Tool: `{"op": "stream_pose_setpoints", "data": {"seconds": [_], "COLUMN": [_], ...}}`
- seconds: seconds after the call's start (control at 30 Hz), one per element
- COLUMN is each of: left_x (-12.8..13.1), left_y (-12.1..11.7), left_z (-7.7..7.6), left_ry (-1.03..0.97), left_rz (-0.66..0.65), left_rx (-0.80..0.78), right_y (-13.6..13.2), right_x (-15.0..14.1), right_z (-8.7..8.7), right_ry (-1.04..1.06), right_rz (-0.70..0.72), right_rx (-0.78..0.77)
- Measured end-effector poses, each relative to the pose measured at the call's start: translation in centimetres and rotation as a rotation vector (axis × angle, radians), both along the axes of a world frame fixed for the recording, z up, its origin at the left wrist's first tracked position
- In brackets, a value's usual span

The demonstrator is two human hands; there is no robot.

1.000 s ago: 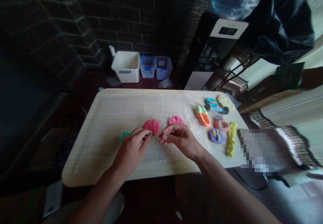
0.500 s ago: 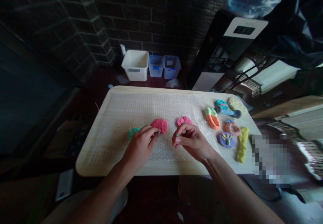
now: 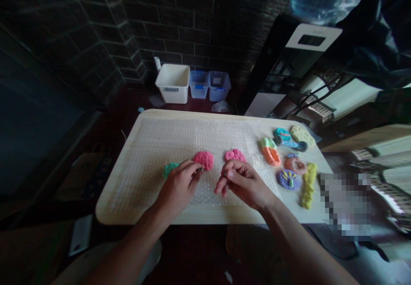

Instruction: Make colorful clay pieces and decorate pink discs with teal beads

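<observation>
My left hand (image 3: pixel 181 182) is closed in a pinch on a small dark-green piece (image 3: pixel 200 169), its kind too small to tell. Just beyond those fingertips lies a bumpy pink-red clay lump (image 3: pixel 203 160). Partly hidden behind the same hand is a green clay lump (image 3: pixel 170 169). My right hand (image 3: pixel 240 181) pinches a tiny green clay bit (image 3: pixel 225 173) between thumb and index finger, with its other fingers loosely curled. Past its knuckles sits a second pink clay piece (image 3: pixel 235 154), made of rounded blobs. Both hands hover over bubble wrap (image 3: pixel 154 143).
On the right of the wooden table (image 3: pixel 192 218) are several clay shapes: an orange and green one (image 3: pixel 271 152), a purple disc (image 3: pixel 288 179), a yellow strip (image 3: pixel 309 186) and a grey-blue bar (image 3: pixel 290 143). A white bin (image 3: pixel 173 83) and two blue tubs stand behind the table.
My right hand's fingers have shifted: the thumb has come up against the index finger and the lower fingers reach further left. My left hand stays in place.
</observation>
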State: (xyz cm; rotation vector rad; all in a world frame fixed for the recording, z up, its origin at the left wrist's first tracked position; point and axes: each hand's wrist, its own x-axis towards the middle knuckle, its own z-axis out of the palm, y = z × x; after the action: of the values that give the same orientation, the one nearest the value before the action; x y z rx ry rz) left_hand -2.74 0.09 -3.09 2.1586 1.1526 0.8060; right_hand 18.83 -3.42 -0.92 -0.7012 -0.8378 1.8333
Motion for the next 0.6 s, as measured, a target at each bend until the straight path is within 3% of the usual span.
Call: {"op": "stream_pose_setpoints", "data": {"seconds": [0.17, 0.47, 0.6], "left_x": [0.13, 0.07, 0.08], "left_y": [0.01, -0.05, -0.02], "left_z": [0.26, 0.13, 0.09], "left_ry": [0.006, 0.010, 0.001], "left_rz": [0.012, 0.015, 0.014], "left_rx": [-0.002, 0.019, 0.008], "right_y": [-0.01, -0.08, -0.03], "right_x": [0.13, -0.08, 0.05], "right_z": [0.11, 0.46, 0.05], "right_ry": [-0.041, 0.004, -0.003], "right_rz": [-0.067, 0.001, 0.001], "right_rx": [0.030, -0.075, -0.047]}}
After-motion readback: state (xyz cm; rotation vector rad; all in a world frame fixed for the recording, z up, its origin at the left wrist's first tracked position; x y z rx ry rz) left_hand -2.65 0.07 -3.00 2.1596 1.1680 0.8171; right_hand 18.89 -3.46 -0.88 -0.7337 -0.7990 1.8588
